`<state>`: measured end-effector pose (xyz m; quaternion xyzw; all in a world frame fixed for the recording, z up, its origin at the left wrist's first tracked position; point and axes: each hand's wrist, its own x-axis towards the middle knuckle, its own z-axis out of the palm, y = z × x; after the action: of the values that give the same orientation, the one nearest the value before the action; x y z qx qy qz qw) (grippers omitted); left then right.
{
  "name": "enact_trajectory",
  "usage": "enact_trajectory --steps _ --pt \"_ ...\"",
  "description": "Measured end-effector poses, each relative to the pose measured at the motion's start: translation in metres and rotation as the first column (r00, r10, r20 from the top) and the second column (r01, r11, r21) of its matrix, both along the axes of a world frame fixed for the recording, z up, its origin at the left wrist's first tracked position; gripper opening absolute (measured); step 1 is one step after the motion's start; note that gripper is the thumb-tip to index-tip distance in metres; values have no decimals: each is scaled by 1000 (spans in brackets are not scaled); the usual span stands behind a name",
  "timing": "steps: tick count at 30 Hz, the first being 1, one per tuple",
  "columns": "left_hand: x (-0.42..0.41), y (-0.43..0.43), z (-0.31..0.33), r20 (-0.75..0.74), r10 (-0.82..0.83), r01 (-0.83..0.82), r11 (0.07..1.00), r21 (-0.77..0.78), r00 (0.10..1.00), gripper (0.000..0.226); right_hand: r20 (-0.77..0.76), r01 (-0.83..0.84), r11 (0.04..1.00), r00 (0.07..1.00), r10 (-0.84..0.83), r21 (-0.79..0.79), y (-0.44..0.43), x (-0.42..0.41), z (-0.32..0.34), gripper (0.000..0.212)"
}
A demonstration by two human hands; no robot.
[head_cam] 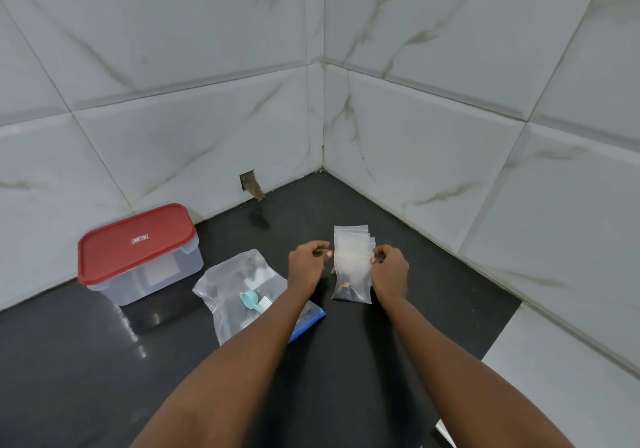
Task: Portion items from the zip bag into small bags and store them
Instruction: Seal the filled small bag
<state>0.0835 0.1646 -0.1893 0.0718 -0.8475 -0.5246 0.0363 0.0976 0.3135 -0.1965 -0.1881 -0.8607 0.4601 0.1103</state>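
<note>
- One clear plastic storage box with a red lid (138, 253) sits shut on the dark tabletop (86, 361), seemingly nothing stored yet.
- The large clear zip bag (239, 291) lies open beside it, a pale blue scoop (250, 299) inside.
- Between both hands hangs a small clear bag (351, 281), a few dark bits at its bottom; left hand (306, 265) and right hand (389, 269) pinch its top corners, likely sealing.

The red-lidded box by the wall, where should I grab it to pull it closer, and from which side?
Grip the clear box by its two short ends just under the red lid, coming from above. The lid's rim overhangs there, and the near right end faces open counter; the big zip bag lies beside it.
</note>
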Motion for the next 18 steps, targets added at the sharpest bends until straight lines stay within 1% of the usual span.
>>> enact_trajectory --steps 2,3,4,6,8,10,11,12,13,14,16,18 --pt "4 -11 7 -28 24 -24 1000 -8 999 23 -81 -9 990 996 21 142 -9 7 4 26" --pt "7 -17 10 -38 42 -43 999 -10 998 21 -117 -38 975 991 65 217 -15 10 6 25" --pt "11 -26 14 -54 61 -62 998 -14 997 21 -134 -89 956 982 131 280 -23 13 8 24" --pt "20 -42 18 -80 83 -86 995 -42 993 21 -112 -235 899 949 294 370 -41 19 10 21" --pt "32 -59 16 -102 98 -106 991 -77 990 21 -62 -398 804 881 470 443 -60 27 9 20" --pt "45 -77 12 -115 139 -147 987 -66 984 20 13 -542 649 773 634 535 -78 37 9 23" --pt "53 -86 12 -115 169 -176 983 -52 979 19 68 -592 561 720 690 579 -88 43 10 26" --pt "59 -94 11 -124 191 -200 978 -57 974 19 125 -622 481 682 720 618 -97 48 11 30" --pt "64 -100 10 -137 203 -214 974 -77 970 19 174 -630 424 667 724 650 -104 52 10 34" --pt "71 -108 10 -154 207 -224 969 -104 966 19 212 -630 389 667 715 672 -113 56 9 38" --pt "83 -121 11 -184 229 -254 958 -131 956 19 271 -621 368 696 665 692 -126 62 7 45" --pt "89 -132 8 -195 258 -288 946 -148 946 20 313 -612 342 714 626 713 -133 66 3 45"
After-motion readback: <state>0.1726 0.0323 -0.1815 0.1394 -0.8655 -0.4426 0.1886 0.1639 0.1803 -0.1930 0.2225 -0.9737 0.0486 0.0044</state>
